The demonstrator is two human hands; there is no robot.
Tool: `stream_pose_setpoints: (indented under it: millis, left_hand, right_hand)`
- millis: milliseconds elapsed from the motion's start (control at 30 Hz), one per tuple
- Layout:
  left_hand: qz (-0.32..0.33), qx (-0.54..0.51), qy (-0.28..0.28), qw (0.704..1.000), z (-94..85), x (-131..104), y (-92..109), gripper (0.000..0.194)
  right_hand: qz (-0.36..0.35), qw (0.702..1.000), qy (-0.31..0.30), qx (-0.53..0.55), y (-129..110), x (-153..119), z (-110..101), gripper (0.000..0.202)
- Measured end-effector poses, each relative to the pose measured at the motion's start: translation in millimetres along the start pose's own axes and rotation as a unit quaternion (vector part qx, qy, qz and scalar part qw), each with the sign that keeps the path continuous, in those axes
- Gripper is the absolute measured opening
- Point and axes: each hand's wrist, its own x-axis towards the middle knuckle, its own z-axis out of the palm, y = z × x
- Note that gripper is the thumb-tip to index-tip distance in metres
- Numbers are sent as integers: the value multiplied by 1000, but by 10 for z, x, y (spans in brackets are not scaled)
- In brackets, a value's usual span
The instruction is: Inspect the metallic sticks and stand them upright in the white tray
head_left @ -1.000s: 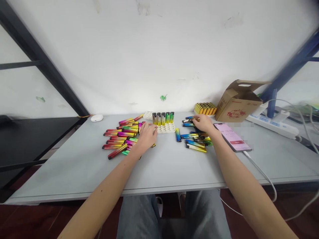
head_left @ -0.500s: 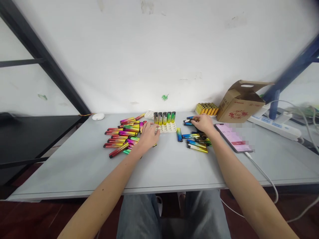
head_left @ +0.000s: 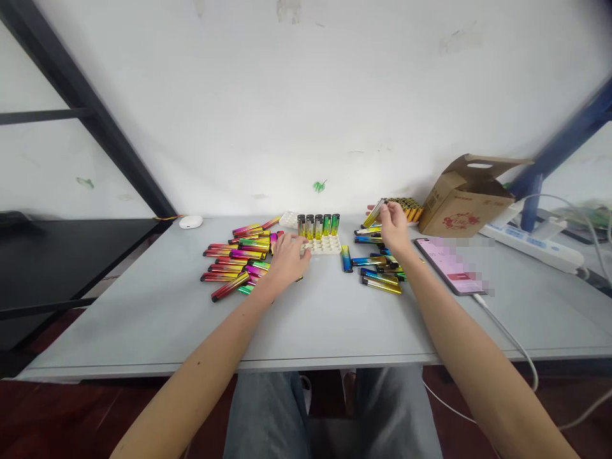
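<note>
A white tray with round holes (head_left: pixel 329 245) lies mid-table, and several green and yellow lighters (head_left: pixel 319 227) stand upright along its back. Spread over the tray's left end, my left hand (head_left: pixel 287 256) has its fingers apart and seems to hold nothing. My right hand (head_left: pixel 393 224) is closed on a yellow lighter (head_left: pixel 373 215), tilted above the right-hand pile. That pile (head_left: pixel 381 285) mixes blue, yellow and green lighters. A single blue and green lighter (head_left: pixel 346 259) lies right of the tray. Left of my left hand spreads a pile of red, yellow and pink lighters (head_left: pixel 229 268).
At the back right, yellow lighters (head_left: pixel 412 209) stand packed beside an open cardboard box (head_left: pixel 459 207). A phone (head_left: pixel 447 264) on a white cable and a power strip (head_left: pixel 535 247) are farther right. A white earphone case (head_left: pixel 190 222) sits back left.
My right hand has risen from the right-hand pile with a yellow lighter in its fingers. My left hand remains at the tray's left end. The view has shifted slightly.
</note>
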Motion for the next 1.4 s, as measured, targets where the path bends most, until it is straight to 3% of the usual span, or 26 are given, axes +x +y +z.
stream_pose_setpoints:
  millis: [67,167,333,500,733,900,1067,1233,1400]
  left_hand:
    - [4,-1,6,1000,-5,-4,16,24]
    - [16,-9,30,999,-38,-5,65,23]
    - [64,-48,85,993,-139,-10,177,18]
    - [128,-135,38,982,-152,-40,235,20]
    - [114,-262,-58,957,-108,-88,302,25]
    - [65,-429,-136,891,-79,-82,346,35]
    - [5,-520,-149,841,-36,-62,382,41]
    - [-15,-542,-175,822,-76,-64,401,39]
    - [-60,-577,-172,796,-146,-64,438,32]
  right_hand:
    - [62,991,-13,116,-139,-41,93,43]
    - [126,970,-57,202,-338,-139,212,48]
    - [152,927,-203,277,-534,-313,316,47]
    - [164,901,-273,293,-612,-421,374,39]
    - [162,891,-300,300,-662,-482,407,39]
    - [133,901,-297,288,-641,-514,452,36]
    - [127,899,-307,284,-671,-563,480,41]
    - [129,900,-329,254,-689,-577,470,43]
    - [155,914,-255,276,-660,-506,456,41]
